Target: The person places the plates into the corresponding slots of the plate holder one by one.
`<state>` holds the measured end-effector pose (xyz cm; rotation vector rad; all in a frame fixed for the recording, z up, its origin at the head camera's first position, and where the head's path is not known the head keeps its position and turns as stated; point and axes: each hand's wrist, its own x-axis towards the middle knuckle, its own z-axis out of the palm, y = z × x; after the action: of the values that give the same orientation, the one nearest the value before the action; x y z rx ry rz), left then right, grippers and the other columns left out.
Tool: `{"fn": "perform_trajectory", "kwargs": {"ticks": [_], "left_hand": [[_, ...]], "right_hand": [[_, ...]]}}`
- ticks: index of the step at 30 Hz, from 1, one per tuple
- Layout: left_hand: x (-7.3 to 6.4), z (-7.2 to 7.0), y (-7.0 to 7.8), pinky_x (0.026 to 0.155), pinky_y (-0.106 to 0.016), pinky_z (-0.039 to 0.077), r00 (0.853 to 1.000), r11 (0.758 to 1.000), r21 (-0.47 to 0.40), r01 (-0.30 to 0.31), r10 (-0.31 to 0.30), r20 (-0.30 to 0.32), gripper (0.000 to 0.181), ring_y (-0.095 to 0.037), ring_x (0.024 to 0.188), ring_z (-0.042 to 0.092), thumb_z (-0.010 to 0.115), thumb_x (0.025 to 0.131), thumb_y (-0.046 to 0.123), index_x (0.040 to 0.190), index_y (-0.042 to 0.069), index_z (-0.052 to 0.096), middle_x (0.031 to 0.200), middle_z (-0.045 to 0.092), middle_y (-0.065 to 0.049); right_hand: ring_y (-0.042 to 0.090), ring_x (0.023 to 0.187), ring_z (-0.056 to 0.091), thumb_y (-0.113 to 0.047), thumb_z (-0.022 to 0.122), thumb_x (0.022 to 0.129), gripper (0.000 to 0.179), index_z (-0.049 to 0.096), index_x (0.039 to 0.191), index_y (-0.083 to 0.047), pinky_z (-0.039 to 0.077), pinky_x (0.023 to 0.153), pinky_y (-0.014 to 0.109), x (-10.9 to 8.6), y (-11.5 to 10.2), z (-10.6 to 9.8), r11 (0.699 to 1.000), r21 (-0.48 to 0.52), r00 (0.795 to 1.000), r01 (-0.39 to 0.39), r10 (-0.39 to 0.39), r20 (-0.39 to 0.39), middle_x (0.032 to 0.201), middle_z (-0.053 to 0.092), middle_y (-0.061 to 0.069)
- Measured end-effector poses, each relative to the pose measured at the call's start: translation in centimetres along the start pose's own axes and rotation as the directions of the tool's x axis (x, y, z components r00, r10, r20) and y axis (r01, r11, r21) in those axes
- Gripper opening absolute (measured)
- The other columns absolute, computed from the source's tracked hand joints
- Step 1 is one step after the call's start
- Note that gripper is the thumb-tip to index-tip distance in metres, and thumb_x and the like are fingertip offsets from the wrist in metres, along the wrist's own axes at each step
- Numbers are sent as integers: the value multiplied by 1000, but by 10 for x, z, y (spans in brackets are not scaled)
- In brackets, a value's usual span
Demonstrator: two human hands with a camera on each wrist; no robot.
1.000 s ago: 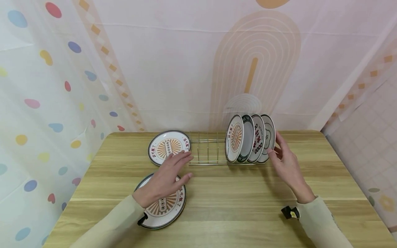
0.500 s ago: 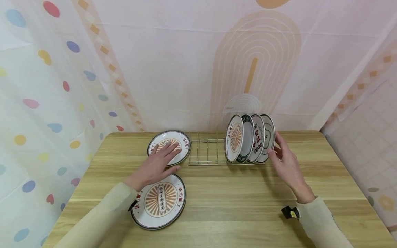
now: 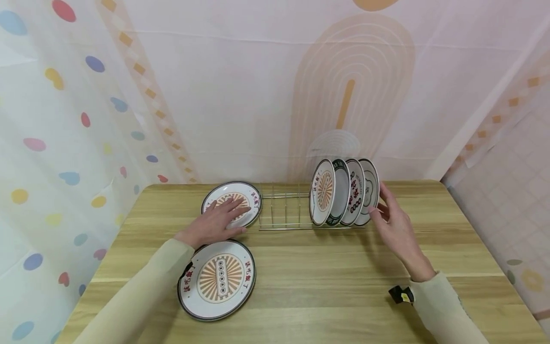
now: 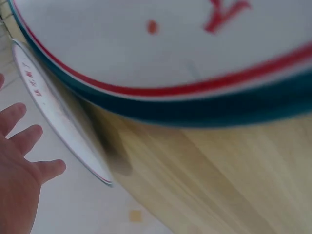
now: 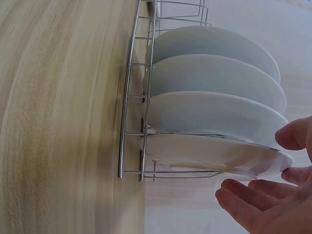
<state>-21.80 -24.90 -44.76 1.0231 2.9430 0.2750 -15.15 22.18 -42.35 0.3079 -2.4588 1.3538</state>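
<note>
In the head view my left hand (image 3: pixel 212 223) is spread above the patterned plate (image 3: pixel 247 198) at the back left. The left wrist view shows its fingers (image 4: pixel 29 139) straight and apart from that plate. A larger plate (image 3: pixel 219 282) with the same sunburst print lies nearer me. My right hand (image 3: pixel 397 229) is at the wire rack's (image 3: pixel 285 225) right end. It pinches the rim of the rightmost upright plate (image 3: pixel 369 191), thumb (image 5: pixel 292 134) on one side and fingers on the other. Several plates lean in the rack; a sunburst-printed plate (image 3: pixel 322 193) is leftmost.
The rack's left slots hold no plates. Wood-grain tabletop (image 3: pixel 309 286) extends in front of the rack. A patterned cloth (image 3: pixel 240 95) hangs behind the table and at its sides. Dark straps (image 3: pixel 401 294) are at both sleeve cuffs.
My left hand has moved left from beside the rack to above the back-left plate, uncovering the nearer plate. My right hand has stayed at the rightmost plate. The head view has shifted slightly.
</note>
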Motion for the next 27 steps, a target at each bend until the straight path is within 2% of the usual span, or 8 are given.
{"fn": "perform_trajectory", "kwargs": {"ticks": [9, 17, 27], "left_hand": [[-5, 5, -20, 116, -74, 24, 996, 998, -25, 56, -54, 64, 73, -42, 150, 33, 64, 98, 55, 156, 13, 49, 163, 38, -20], [-11, 2, -26, 114, -70, 31, 994, 999, -48, 12, -7, 112, 62, -50, 147, 33, 69, 98, 44, 148, 9, 58, 162, 37, -23], [-17, -1, -25, 116, -66, 33, 986, 999, -41, -5, 12, 165, 49, -48, 146, 37, 64, 102, 40, 144, 13, 63, 160, 39, -21]], "right_hand": [[51, 125, 59, -13, 54, 107, 67, 23, 166, -13, 51, 99, 54, 0, -2, 0, 1000, -1, 1000, -2, 2, 3, 161, 37, 26], [51, 125, 59, -12, 54, 107, 67, 23, 166, -15, 51, 99, 54, 0, -1, 0, 1000, 4, 1000, 0, 0, 2, 161, 37, 26], [52, 125, 59, -10, 54, 106, 67, 24, 166, -13, 51, 99, 54, 0, -1, 0, 1000, -7, 1000, 10, -10, 1, 161, 37, 27]]}}
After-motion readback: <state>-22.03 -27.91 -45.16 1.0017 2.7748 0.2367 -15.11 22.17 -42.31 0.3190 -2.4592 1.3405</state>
